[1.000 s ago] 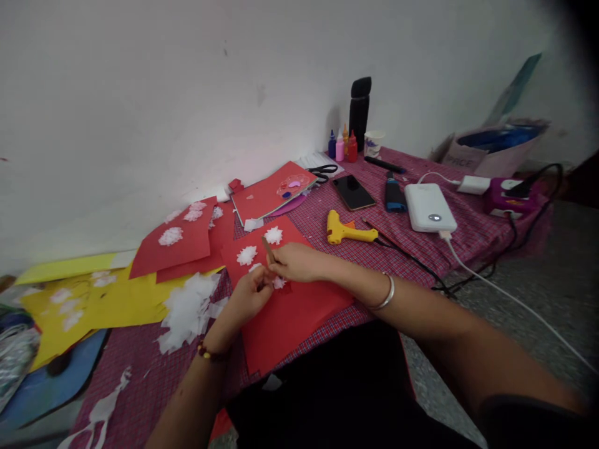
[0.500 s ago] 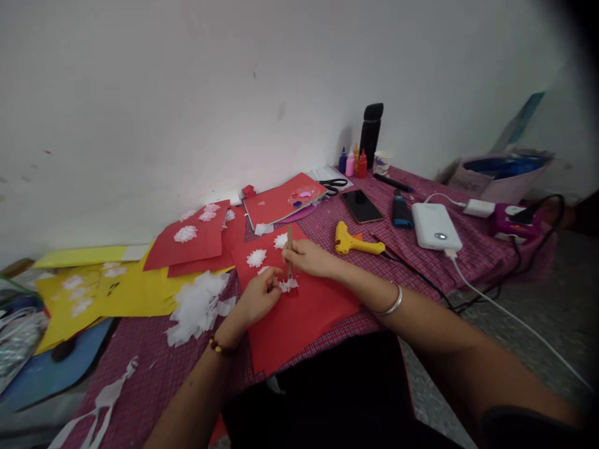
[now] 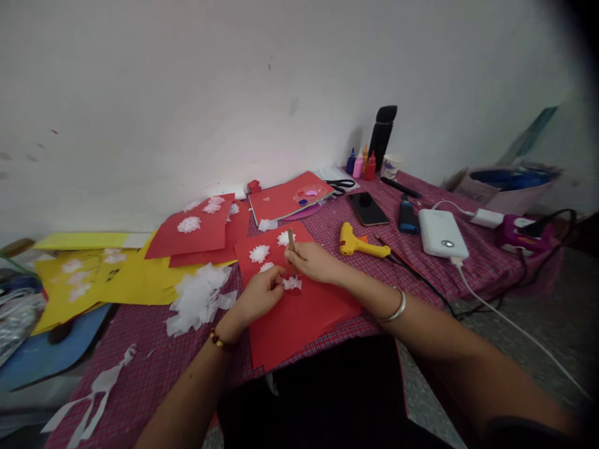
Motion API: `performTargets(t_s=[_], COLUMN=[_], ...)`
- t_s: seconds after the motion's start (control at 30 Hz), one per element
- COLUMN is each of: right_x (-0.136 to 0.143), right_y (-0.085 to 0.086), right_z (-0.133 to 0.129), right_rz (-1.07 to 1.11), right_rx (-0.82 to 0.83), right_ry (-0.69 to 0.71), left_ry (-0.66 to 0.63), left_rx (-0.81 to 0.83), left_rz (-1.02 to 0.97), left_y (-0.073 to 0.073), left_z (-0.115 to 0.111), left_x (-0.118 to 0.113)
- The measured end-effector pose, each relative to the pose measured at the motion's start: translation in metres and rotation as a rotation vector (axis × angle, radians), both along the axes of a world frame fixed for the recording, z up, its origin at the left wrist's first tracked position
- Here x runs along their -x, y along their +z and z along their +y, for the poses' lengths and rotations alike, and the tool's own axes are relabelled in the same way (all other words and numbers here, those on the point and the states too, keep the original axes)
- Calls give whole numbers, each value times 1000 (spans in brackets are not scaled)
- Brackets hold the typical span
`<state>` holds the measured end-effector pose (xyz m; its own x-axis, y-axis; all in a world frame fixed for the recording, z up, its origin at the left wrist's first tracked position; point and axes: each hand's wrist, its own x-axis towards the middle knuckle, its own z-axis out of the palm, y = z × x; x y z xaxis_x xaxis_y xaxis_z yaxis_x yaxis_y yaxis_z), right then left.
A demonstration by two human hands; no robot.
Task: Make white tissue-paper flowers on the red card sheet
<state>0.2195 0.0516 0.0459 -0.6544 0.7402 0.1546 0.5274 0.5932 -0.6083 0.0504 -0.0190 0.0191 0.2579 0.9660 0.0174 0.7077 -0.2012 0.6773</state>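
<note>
In the head view, my right hand (image 3: 311,259) grips a thin flat brown stick (image 3: 291,239) that stands nearly upright over a red paper sheet (image 3: 299,324). Just below its lower end is a ruffled cluster of white tissue pieces (image 3: 292,284) on the sheet. My left hand (image 3: 264,292) is close beside it, thumb and fingers pinched together; whatever they hold is hidden. Fluffy white tissue flowers, one of them a round flower (image 3: 259,253), sit on the sheet's upper part. Left of the sheet lies a heap of cut white tissue squares (image 3: 199,300).
A yellow glue gun (image 3: 362,243), a phone (image 3: 367,208) and a white power bank (image 3: 443,232) with cables lie to the right. Scissors (image 3: 341,185), paint bottles (image 3: 358,165) and a black bottle (image 3: 382,137) are behind. Red and yellow papers (image 3: 135,280) are spread at left.
The view has shifted slightly. The stick's lower end has risen a little from the white tissue cluster, and my left fingers have come nearer to it.
</note>
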Motion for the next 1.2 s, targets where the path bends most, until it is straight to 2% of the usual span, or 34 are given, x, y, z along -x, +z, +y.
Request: performTargets(t_s=[0.2,0.3,0.43,0.57,0.77,0.87,0.97,1.07,1.2], right_x=[3,5,7,7,6,4,0,-5,-6], right_y=[-3,-2,-1,-1,1,4,7,10,3], right_z=[-1,-5,-13,-15,-16,-15,-13,-7,1], right_rz=[6,-48,-87,-94,-88,-59,31,237,545], right_rx=[6,-42,-134,-133,-125,-113,-122,-72,211], right_ry=[64,105,124,98,91,94,25,-51,-90], left_ry=[9,34,-5,-28,66,79,105,131,104], left_rx=[-11,-18,39,74,11,-8,-13,-3,165], left_rz=[2,-2,-184,-342,-197,-140,-104,-123,-270], left_y=[-2,-4,-3,-7,-24,-26,-22,-16,0], left_z=[1,2,3,4,11,12,10,8,4], left_x=[0,1,-3,-9,-8,-8,-9,-10,-2])
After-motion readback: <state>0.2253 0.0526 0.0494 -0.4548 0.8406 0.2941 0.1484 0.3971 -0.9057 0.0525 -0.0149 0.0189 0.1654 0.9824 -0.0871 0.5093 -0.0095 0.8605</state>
